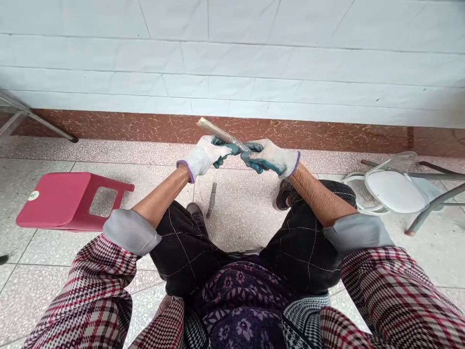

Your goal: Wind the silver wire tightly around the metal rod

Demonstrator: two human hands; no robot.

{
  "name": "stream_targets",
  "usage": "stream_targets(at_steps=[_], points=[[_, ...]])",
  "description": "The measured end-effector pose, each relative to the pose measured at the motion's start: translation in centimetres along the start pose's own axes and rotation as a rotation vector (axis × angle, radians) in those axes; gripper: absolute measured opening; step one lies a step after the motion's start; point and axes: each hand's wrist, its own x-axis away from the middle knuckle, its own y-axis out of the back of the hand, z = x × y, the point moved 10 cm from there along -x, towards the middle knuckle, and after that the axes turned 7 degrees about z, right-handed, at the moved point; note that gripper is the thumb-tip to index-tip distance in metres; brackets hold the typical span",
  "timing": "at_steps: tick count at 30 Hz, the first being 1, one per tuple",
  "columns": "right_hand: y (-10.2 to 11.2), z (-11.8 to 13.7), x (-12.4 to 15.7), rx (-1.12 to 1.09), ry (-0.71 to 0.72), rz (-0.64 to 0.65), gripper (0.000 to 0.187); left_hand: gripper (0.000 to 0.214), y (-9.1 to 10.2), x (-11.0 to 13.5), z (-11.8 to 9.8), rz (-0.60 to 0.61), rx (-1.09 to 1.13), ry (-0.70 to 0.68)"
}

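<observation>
Both my hands wear white knit gloves with green-coated palms and purple cuffs. They meet in front of me above the floor, around a slim stick [218, 131] with a pale far end and a silvery, coil-like stretch nearer my right hand. My left hand [214, 154] is closed, its thumb and fingers pinching at the coiled stretch. Closed too, my right hand [269, 156] grips the stick's near end, which its fingers hide. Below them, a dark metal coil spring [211, 199] lies on the floor beside my left shoe [196, 215].
To the left stands a red plastic stool [58, 198]. On the right are a white round-topped seat [395, 191] and metal legs [436, 208]. A metal leg [54, 125] comes in at far left. Ahead is a white wall [232, 63] with a reddish-brown base.
</observation>
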Motion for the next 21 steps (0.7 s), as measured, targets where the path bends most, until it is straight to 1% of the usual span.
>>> stream_targets(at_steps=[2,5,7,9,11,12,13,15,18,20,21], points=[[-0.4,-0.1,-0.3,-0.013,0.002,0.011,0.018,0.012,0.2,0.0,-0.2,-0.021,0.023,-0.032],[-1.3,-0.4,-0.8,-0.011,-0.011,0.072,0.030,0.005,0.5,-0.1,-0.4,-0.056,0.057,-0.046],[-2.0,-0.1,-0.8,-0.031,0.008,0.124,0.042,0.005,0.6,0.1,-0.8,-0.064,0.075,-0.028],[-2.8,0.6,-0.5,-0.088,0.056,0.197,0.054,0.008,0.3,0.5,-1.4,-0.032,0.091,-0.018],[-3.5,1.3,-0.1,-0.161,0.084,0.254,0.060,0.015,-0.1,1.0,-2.1,0.025,0.114,-0.026],[-3.6,1.5,0.1,-0.187,0.077,0.259,0.059,0.020,-0.2,1.2,-2.5,0.050,0.127,-0.039],[-3.3,1.6,0.1,-0.197,0.064,0.231,0.057,0.024,-0.2,1.2,-2.8,0.065,0.138,-0.053],[-2.0,1.5,0.2,-0.152,0.028,0.115,0.046,0.024,0.0,1.0,-3.0,0.054,0.140,-0.057],[0.4,1.5,0.2,0.000,0.006,-0.042,0.023,0.017,0.2,0.1,-2.0,-0.009,0.057,0.019],[1.6,1.5,0.0,0.140,-0.001,-0.082,0.009,0.017,-0.3,-0.5,-1.0,-0.020,-0.005,0.080],[2.2,1.4,-0.1,0.221,-0.008,-0.092,0.006,0.018,-0.9,-0.8,-0.5,-0.005,-0.030,0.099]])
